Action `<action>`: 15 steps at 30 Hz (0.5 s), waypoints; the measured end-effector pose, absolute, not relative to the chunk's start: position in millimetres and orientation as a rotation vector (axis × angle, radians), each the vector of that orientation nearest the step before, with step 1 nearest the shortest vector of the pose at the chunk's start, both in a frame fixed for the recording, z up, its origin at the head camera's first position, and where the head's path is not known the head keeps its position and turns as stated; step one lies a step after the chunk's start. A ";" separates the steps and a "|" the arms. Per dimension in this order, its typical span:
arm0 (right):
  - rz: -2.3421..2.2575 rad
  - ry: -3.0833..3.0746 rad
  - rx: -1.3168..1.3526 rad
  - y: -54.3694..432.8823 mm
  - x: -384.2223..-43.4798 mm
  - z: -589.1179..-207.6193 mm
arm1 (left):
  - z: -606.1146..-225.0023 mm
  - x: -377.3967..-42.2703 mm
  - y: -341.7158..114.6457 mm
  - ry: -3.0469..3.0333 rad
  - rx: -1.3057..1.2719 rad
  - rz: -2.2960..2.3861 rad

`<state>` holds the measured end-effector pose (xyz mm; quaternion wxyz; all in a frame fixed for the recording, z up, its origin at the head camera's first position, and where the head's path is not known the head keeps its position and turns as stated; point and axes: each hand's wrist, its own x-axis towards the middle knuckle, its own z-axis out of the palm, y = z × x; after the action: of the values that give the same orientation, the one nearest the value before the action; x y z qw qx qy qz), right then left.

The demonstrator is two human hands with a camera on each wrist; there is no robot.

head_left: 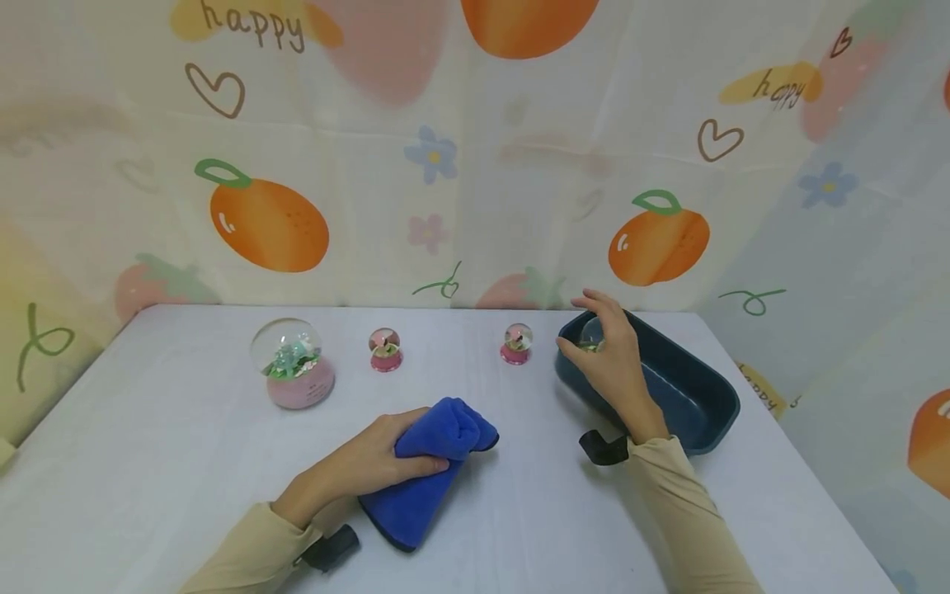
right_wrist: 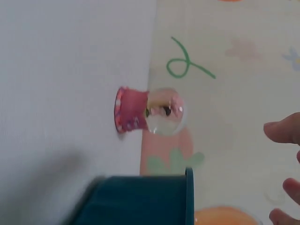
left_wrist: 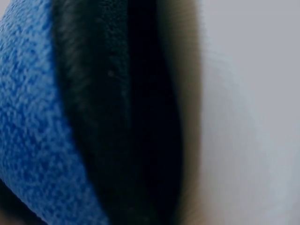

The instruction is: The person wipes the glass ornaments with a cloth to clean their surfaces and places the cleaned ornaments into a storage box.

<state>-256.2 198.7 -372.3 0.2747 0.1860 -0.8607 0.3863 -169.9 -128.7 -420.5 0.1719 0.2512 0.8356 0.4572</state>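
My left hand [head_left: 386,452] grips a folded blue cloth [head_left: 416,503] with dark edging, thumb across its front. The cloth [left_wrist: 33,117] fills the left side of the left wrist view. Over the left end of a dark blue bin [head_left: 686,392], my right hand [head_left: 612,355] is held with thumb and fingers apart. Between them, in the head view, shows part of a clear globe [head_left: 591,332] at that end of the bin; its lower part is hidden. The right wrist view shows the fingertips above the bin's rim [right_wrist: 189,197], with nothing visible between them.
A small pink-based snow globe [head_left: 516,344] stands just left of the bin, and a similar small globe [head_left: 385,350] is farther left. A large snow globe [head_left: 297,367] on a pink base stands at the left. A printed cloth backdrop [head_left: 475,181] hangs behind the white table.
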 end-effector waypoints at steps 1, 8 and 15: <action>1.038 -2.302 0.532 195.0 -256.1 -372.6 | -420.5 -170.1 -128.6 2.373 0.706 1.299; 1.158 -2.409 0.579 169.5 -262.3 -382.8 | -420.0 -170.4 -129.1 2.376 0.692 1.300; 1.380 -2.510 0.441 148.9 -274.0 -395.1 | -418.2 -169.6 -129.5 2.372 0.698 1.307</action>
<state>-274.0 148.9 -395.1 0.1215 0.1511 -0.8596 0.4728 -169.6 -129.5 -418.2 0.1715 0.2460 0.8355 0.4605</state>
